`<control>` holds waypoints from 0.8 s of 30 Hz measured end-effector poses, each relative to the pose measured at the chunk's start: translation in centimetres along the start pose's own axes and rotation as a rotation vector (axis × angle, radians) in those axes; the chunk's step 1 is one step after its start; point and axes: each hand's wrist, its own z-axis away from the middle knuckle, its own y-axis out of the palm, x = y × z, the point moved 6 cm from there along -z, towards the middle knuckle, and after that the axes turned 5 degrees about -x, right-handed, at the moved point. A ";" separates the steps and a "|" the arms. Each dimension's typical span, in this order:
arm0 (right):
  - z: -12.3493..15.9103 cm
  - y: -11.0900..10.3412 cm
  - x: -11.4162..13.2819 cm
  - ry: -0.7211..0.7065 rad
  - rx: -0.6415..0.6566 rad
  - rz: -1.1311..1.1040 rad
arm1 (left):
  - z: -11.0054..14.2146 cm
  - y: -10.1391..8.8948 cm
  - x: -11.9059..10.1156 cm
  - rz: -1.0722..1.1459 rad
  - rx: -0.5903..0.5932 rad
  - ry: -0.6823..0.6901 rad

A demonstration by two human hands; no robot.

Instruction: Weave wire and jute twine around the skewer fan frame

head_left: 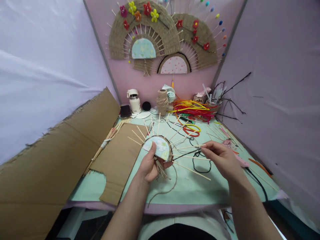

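No readable text or labels anywhere

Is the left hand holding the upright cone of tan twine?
No, the left hand grips the half-round piece with pale floral fabric, while the twine cone stands toward the back of the mint-green tabletop.

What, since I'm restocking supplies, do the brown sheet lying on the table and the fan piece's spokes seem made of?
The brown sheet looks like matte cardboard: dull tan, with faint straight creases. The spokes look like unpainted wood or bamboo, being thin, straight and pale; which is unclear.
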 end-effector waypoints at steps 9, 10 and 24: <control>-4.6 6.8 1.1 -0.025 0.128 -0.113 | 0.1 0.1 0.5 0.048 0.064 -0.086; -4.9 7.2 1.4 -0.049 0.123 -0.118 | 0.0 0.0 0.4 0.055 0.062 -0.087; -9.2 5.7 1.6 -0.222 0.056 -0.128 | -2.0 4.2 -2.8 -0.057 0.120 0.011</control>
